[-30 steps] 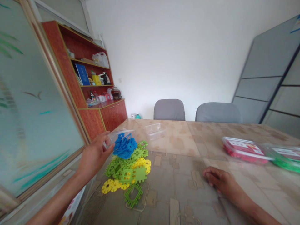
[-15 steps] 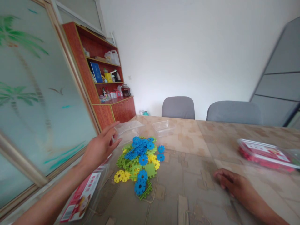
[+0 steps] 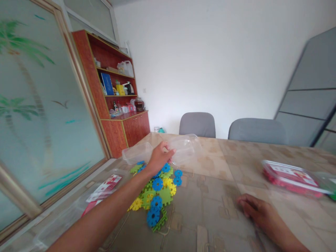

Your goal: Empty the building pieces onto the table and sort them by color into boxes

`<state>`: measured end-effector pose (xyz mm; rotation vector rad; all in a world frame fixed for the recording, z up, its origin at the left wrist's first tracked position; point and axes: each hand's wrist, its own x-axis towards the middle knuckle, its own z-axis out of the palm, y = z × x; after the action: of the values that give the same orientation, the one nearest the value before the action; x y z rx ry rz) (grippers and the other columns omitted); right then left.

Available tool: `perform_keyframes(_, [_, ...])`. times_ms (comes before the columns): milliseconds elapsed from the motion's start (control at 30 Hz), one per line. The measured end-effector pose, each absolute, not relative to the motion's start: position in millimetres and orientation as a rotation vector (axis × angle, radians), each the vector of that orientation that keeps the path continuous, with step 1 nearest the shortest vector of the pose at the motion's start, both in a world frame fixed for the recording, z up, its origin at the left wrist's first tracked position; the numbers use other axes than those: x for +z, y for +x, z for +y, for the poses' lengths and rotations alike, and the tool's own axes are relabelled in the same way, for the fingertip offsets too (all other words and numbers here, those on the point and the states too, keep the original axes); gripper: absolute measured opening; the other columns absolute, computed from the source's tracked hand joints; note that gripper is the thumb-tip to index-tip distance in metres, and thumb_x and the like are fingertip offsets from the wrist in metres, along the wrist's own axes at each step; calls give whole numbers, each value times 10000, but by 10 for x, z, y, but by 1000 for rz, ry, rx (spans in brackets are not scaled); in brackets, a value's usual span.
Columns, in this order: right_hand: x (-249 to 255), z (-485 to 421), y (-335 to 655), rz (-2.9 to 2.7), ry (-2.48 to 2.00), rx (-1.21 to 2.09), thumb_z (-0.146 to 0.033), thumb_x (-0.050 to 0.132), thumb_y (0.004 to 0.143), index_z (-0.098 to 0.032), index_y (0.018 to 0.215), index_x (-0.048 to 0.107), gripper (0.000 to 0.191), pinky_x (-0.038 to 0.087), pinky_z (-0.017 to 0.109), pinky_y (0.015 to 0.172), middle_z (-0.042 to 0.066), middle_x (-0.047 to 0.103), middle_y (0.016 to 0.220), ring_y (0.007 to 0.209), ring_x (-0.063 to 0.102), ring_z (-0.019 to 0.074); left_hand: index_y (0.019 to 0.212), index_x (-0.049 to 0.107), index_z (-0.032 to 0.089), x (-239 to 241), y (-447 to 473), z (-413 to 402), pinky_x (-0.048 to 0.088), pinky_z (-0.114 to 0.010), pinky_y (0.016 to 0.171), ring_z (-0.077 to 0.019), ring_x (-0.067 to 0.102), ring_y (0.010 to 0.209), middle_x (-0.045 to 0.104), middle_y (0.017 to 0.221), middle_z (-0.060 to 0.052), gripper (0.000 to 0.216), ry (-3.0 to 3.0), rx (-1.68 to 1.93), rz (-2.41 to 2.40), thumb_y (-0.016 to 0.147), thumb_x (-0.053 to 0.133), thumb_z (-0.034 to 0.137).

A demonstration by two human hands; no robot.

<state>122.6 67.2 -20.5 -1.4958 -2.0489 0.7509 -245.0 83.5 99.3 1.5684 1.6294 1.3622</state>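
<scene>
Pinched between the thumb and fingers of my left hand point(image 3: 161, 155) is the rim of a clear plastic container point(image 3: 185, 148), tilted over the table. My left forearm crosses above a pile of plastic building pieces: blue gear-like discs point(image 3: 158, 184), yellow discs point(image 3: 137, 203) and green toothed plates point(image 3: 166, 194). Part of the pile is hidden behind the arm. Another clear container point(image 3: 136, 153) stands just left of that hand. My right hand point(image 3: 256, 208) rests on the table at the right with its fingers curled and nothing visible in them.
A clear box of red pieces point(image 3: 291, 178) with a printed label lies at the right, beside a box with green pieces point(image 3: 332, 187). Clear packaging with a red-and-white label point(image 3: 109, 183) is at the left. Two grey chairs point(image 3: 197, 124) stand behind the table point(image 3: 217, 196).
My left hand has moved right from beside the left container and closed on the right one, which is now raised and tilted. My right hand has stayed in place.
</scene>
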Motion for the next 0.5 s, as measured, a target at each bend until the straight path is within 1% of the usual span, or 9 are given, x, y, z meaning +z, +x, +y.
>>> perform_keyframes(67, [-214, 672, 1224, -2057, -1486, 726, -493, 407, 853, -211, 810, 632, 363, 379, 258, 535, -7, 541, 572, 535, 510, 164, 824, 399, 213, 795, -2190, 1065, 475, -197, 467, -131, 611, 456, 541, 487, 77, 287, 1535, 1276, 1663, 814, 631, 383])
perform_keyframes(100, [-213, 668, 1220, -2056, -1487, 716, -485, 409, 856, -213, 802, 631, 355, 379, 257, 535, -8, 540, 570, 535, 512, 163, 858, 420, 201, 704, -2075, 1159, 481, -194, 471, -126, 616, 462, 550, 507, 74, 268, 1527, 1234, 1691, 825, 632, 362])
perform_keyframes(133, [-207, 663, 1213, -2055, -1486, 706, -478, 411, 858, -214, 789, 629, 349, 380, 255, 536, -10, 539, 568, 536, 514, 163, 896, 440, 185, 626, -1975, 1236, 487, -196, 473, -120, 618, 469, 571, 551, 62, 248, 1523, 1194, 1729, 839, 626, 340])
perform_keyframes(200, [-186, 649, 1198, -2056, -1480, 693, -466, 415, 858, -214, 766, 627, 342, 385, 252, 542, -11, 538, 566, 547, 525, 167, 995, 467, 156, 519, -1833, 1334, 503, -212, 492, -118, 635, 513, 635, 708, 10, 259, 1551, 1111, 1812, 861, 611, 325])
perform_keyframes(267, [-162, 635, 1185, -2058, -1477, 688, -462, 415, 857, -212, 760, 627, 342, 392, 249, 550, -11, 543, 565, 557, 536, 170, 1081, 474, 146, 483, -1772, 1371, 528, -245, 558, -153, 674, 632, 657, 908, -65, 345, 1627, 1029, 1907, 851, 626, 354])
perform_keyframes(333, [-146, 627, 1179, -2057, -1476, 689, -464, 410, 864, -212, 758, 624, 348, 395, 248, 552, -11, 552, 568, 556, 539, 169, 1156, 472, 149, 502, -1776, 1380, 540, -304, 699, -227, 682, 850, 610, 1109, -135, 438, 1739, 951, 2014, 828, 653, 374])
perform_keyframes(367, [-143, 625, 1177, -2057, -1476, 689, -466, 407, 868, -212, 756, 622, 351, 393, 249, 550, -10, 557, 572, 555, 538, 169, 1197, 466, 154, 522, -1791, 1386, 528, -340, 779, -261, 653, 960, 568, 1194, -153, 468, 1801, 910, 2063, 826, 657, 367])
perform_keyframes(433, [-144, 625, 1176, -2061, -1481, 686, -471, 401, 875, -213, 747, 614, 358, 387, 250, 544, -9, 560, 576, 555, 533, 169, 1267, 452, 169, 565, -1822, 1421, 486, -417, 888, -285, 583, 1085, 498, 1297, -150, 480, 1917, 813, 2139, 855, 634, 337])
perform_keyframes(500, [-150, 623, 1170, -2063, -1488, 681, -471, 395, 878, -215, 741, 606, 359, 385, 252, 547, -7, 566, 587, 562, 534, 171, 1283, 470, 180, 598, -1837, 1496, 477, -461, 905, -269, 565, 1090, 497, 1306, -122, 430, 2004, 693, 2179, 897, 594, 323])
